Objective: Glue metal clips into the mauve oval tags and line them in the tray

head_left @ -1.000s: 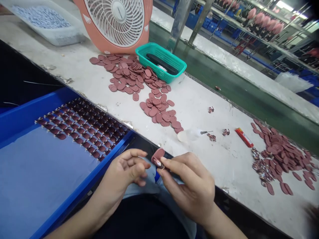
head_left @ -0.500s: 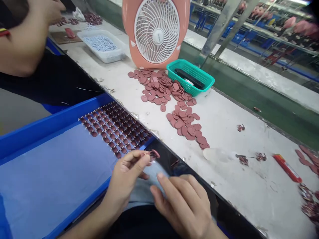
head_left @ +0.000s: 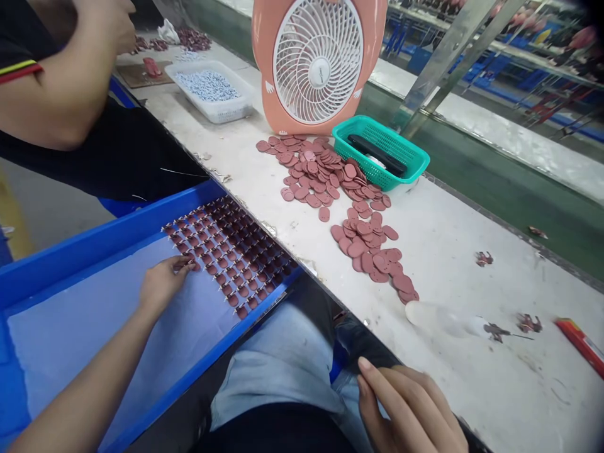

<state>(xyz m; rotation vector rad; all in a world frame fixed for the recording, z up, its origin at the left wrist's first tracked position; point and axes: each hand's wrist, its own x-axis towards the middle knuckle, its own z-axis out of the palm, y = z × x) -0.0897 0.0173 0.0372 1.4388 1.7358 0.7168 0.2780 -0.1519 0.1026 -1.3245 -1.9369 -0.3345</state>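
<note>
This is a factory workshop on a production line: a long white workbench [head_left: 472,264] runs beside a green conveyor belt [head_left: 514,182], with metal racks [head_left: 533,44] and blue crates [head_left: 531,80] beyond. The bench carries heaps of maroon oval pieces [head_left: 321,176], a white plastic tray [head_left: 226,112] of small parts and a blue tray [head_left: 94,264] of pieces set in rows. A desk fan [head_left: 317,63] stands on it, and a co-worker's arm [head_left: 61,107] shows further along.
</note>
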